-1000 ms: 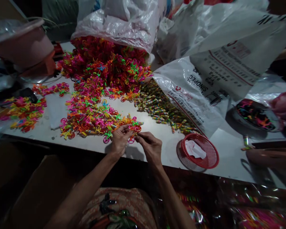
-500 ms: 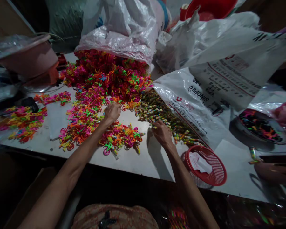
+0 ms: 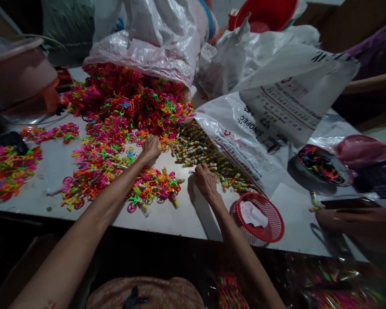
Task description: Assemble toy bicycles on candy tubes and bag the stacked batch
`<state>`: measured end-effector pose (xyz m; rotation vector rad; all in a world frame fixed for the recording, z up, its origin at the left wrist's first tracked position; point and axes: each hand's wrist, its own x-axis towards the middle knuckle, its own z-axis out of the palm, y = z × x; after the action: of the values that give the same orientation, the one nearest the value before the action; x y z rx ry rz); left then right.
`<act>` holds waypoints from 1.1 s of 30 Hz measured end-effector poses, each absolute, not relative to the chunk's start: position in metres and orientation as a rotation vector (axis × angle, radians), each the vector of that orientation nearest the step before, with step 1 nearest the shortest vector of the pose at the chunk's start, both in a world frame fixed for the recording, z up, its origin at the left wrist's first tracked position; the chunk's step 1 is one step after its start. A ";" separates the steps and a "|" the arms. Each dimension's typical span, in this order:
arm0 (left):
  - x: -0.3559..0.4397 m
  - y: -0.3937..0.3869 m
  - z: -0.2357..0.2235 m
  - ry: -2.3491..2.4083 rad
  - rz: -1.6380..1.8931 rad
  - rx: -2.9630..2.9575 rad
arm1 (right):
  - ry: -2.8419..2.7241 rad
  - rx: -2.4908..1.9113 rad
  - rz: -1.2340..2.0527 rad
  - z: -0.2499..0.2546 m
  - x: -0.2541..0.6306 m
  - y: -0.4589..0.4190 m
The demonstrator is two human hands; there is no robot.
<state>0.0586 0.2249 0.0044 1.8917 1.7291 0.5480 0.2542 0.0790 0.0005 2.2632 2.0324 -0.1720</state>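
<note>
My left hand (image 3: 151, 146) reaches to the edge of the heap of small bright plastic figures with wheels (image 3: 131, 103). Its fingers are closed, and whatever they pinch is hidden. Over the near edge of a pile of small printed tubes (image 3: 199, 148), my right hand (image 3: 206, 178) is pinched, with the pale tip of one tube (image 3: 192, 172) showing at its fingertips. Between my hands and the table's front edge lies a cluster of figures (image 3: 157, 184), some with tubes attached.
A red mesh basket (image 3: 278, 223) holding white paper stands right of my right arm. A white printed sack (image 3: 244, 137) partly covers the tubes. Behind the figures lies another sack (image 3: 141, 56). A bowl of dark and coloured pieces (image 3: 321, 165) and another person's arm (image 3: 373, 81) are at right.
One second ago my hands were together near the table's front, working on a plastic figure. They have parted, the left to the figures and the right to the tubes. The camera view has shifted.
</note>
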 end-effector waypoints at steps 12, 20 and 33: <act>0.038 0.114 0.039 1.031 1.070 0.688 | 2.263 2.879 -0.665 0.006 0.242 0.076; 0.061 0.060 0.037 0.965 1.035 0.495 | 1.692 2.680 -3.035 0.024 0.210 0.031; 0.067 0.044 0.022 0.905 0.968 0.412 | 1.487 2.367 -3.347 0.015 0.213 0.015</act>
<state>0.0671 0.0436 0.0221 0.4116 0.9055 0.9675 0.2129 0.0149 0.0148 2.3675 1.4867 -3.3471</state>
